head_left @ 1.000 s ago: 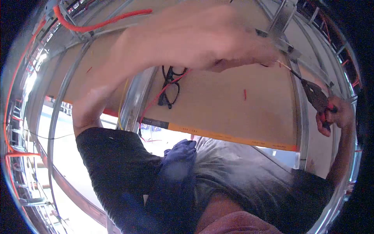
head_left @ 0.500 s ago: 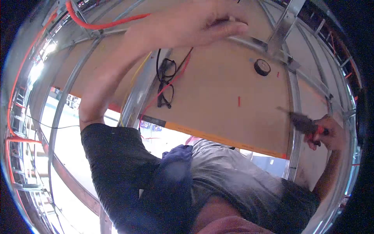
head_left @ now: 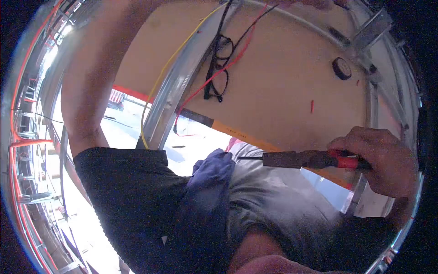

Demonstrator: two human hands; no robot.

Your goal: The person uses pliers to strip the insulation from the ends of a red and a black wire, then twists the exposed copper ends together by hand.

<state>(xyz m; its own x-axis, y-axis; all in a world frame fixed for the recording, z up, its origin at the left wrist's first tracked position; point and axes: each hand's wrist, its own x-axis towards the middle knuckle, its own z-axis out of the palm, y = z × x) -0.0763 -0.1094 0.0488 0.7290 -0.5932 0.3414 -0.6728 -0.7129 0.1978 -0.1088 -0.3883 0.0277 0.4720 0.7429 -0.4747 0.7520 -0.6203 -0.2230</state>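
Note:
My right hand (head_left: pixel 381 157) is closed around a pliers-like tool (head_left: pixel 315 160) with red and black handles. A thin dark rod (head_left: pixel 250 158) sticks out of its tip, pointing left over my grey shirt. Only a blurred part of my left hand (head_left: pixel 310 2) shows at the top edge; its fingers are cut off or smeared. Black-framed glasses (head_left: pixel 218 68) lie on the brown board (head_left: pixel 273 73), partly crossed by a red wire (head_left: pixel 200 92). A black round roll (head_left: pixel 341 68) and small red pieces (head_left: pixel 312 106) are on the board's right side.
A metal stud (head_left: pixel 171 86) with a yellow cable (head_left: pixel 160 77) runs along the board's left side. More metal framing (head_left: pixel 372 32) stands at upper right. Orange cable (head_left: pixel 32 143) hangs at far left. A dark blue cloth or glove (head_left: pixel 212 171) is by my shirt.
My right hand has brought the tool down and left, turning it to point left across my shirt. My left hand has moved up, mostly out of view. The view has shifted.

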